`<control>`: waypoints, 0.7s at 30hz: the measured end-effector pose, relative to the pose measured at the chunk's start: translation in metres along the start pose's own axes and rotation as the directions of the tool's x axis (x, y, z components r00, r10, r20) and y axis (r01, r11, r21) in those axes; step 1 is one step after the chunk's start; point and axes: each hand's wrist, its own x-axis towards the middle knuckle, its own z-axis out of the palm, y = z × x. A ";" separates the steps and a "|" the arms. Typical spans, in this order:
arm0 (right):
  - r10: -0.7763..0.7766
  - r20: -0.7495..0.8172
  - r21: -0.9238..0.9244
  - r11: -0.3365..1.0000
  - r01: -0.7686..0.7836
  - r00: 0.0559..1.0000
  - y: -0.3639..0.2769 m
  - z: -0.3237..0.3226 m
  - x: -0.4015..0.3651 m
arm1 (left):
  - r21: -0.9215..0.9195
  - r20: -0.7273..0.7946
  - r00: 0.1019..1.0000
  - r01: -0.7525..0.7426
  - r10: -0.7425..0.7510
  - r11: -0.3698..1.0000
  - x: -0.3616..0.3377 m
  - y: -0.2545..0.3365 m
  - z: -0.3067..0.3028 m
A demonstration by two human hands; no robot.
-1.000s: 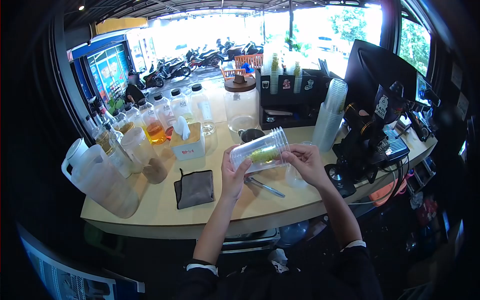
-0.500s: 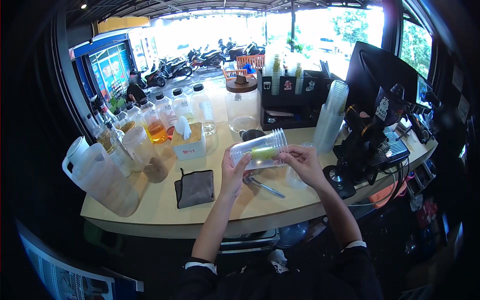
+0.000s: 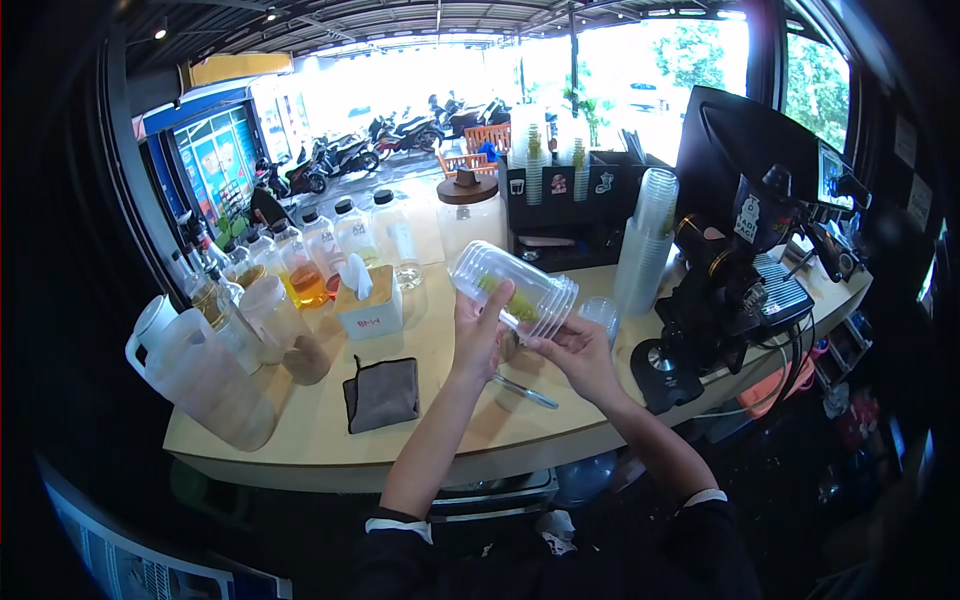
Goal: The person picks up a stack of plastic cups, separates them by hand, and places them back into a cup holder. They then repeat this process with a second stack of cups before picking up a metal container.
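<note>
The cloth before you was grey with a darker edge; your counter was pale yellow-tan. The tissue box had white sides with red lettering, and your sleeves were black with white cuffs.

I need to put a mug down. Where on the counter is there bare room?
Bare counter shows between the large pitcher and the grey cloth, and between the tissue box and the left hand. It is crowded at the back left with capped bottles, and at the right with the tall cup stack and black grinder.
</note>
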 end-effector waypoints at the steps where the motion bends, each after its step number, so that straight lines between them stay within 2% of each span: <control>1: 0.004 -0.014 0.008 1.000 -0.004 1.000 -0.002 -0.001 0.000 | 0.020 0.040 0.999 -0.002 0.001 1.000 0.004 0.002 0.002; 2: -0.003 -0.015 0.006 1.000 0.003 1.000 -0.007 -0.005 0.001 | 0.020 0.047 0.999 -0.005 0.004 1.000 0.009 0.003 0.003; 4: 0.021 0.057 -0.370 0.929 0.002 0.998 -0.024 -0.017 0.002 | 0.173 0.112 0.989 -0.111 0.092 0.979 0.020 0.008 0.003; 5: 0.013 0.055 -0.373 0.928 0.009 0.998 -0.036 -0.025 0.003 | 0.172 0.120 0.988 -0.115 0.095 0.978 0.025 0.013 0.004; 7: 0.208 0.013 -0.760 0.638 -0.126 0.978 -0.060 -0.042 0.008 | 0.292 0.255 0.933 -0.326 0.255 0.899 0.032 0.023 0.009; 8: 0.129 -0.004 -0.734 0.674 -0.090 0.992 -0.063 -0.048 0.010 | 0.343 0.284 0.918 -0.368 0.278 0.864 0.037 0.025 0.011; 9: 0.124 -0.008 -0.736 0.671 -0.090 0.992 -0.071 -0.050 0.014 | 0.338 0.290 0.916 -0.370 0.278 0.865 0.039 0.026 0.015; 11: -0.118 0.061 -0.830 0.546 0.116 0.991 -0.095 -0.049 0.028 | 0.456 0.349 0.911 -0.371 0.221 0.809 0.040 0.027 0.027; 12: -0.120 0.058 -0.831 0.544 0.115 0.991 -0.106 -0.047 0.035 | 0.539 0.365 0.905 -0.396 0.218 0.743 0.044 0.025 0.032; 14: -0.268 0.134 -0.911 0.345 0.225 0.954 -0.120 -0.044 0.053 | 0.566 0.401 0.892 -0.419 0.207 0.710 0.047 0.023 0.048; 15: -0.269 0.133 -0.912 0.344 0.224 0.954 -0.122 -0.047 0.063 | 0.593 0.435 0.879 -0.442 0.194 0.673 0.050 0.020 0.054; 17: -0.239 0.204 -0.950 0.186 0.251 0.949 -0.120 -0.056 0.084 | 0.619 0.457 0.868 -0.466 0.193 0.632 0.059 0.013 0.064; 18: -0.336 0.242 -0.940 0.153 0.306 0.910 -0.114 -0.061 0.094 | 0.627 0.475 0.858 -0.487 0.196 0.608 0.063 0.010 0.069; 19: -0.341 0.245 -0.939 0.151 0.310 0.908 -0.112 -0.066 0.101 | 0.634 0.494 0.846 -0.508 0.200 0.583 0.068 0.008 0.074; 21: -0.250 0.238 -0.940 0.185 0.287 0.939 -0.114 -0.074 0.115 | 0.621 0.513 0.826 -0.545 0.233 0.563 0.079 0.002 0.080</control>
